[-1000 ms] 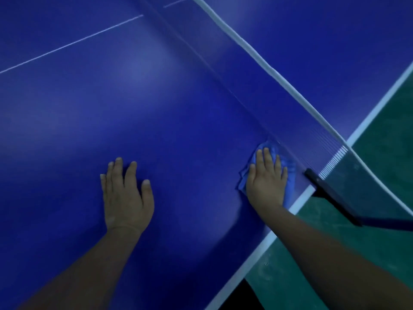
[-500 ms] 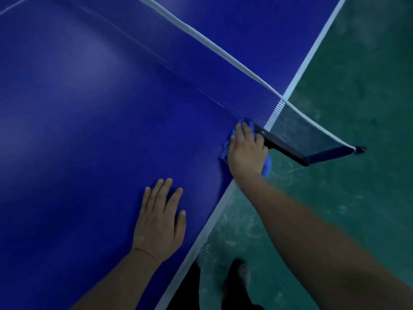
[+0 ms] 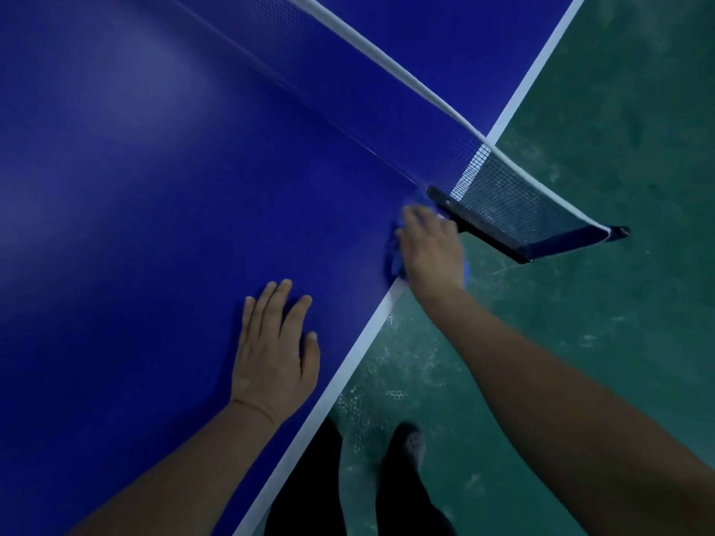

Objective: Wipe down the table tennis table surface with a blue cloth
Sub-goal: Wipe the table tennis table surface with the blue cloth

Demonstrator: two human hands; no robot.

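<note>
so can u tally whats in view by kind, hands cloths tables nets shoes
hands: 2, left hand flat on the table, right hand pressing the cloth
blue cloth: 1
table: 1
net: 1
shoe: 1 showing clearly
total: 6

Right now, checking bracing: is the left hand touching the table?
Touching. The head view shows the left hand lying flat, fingers spread, on the blue table.
</note>
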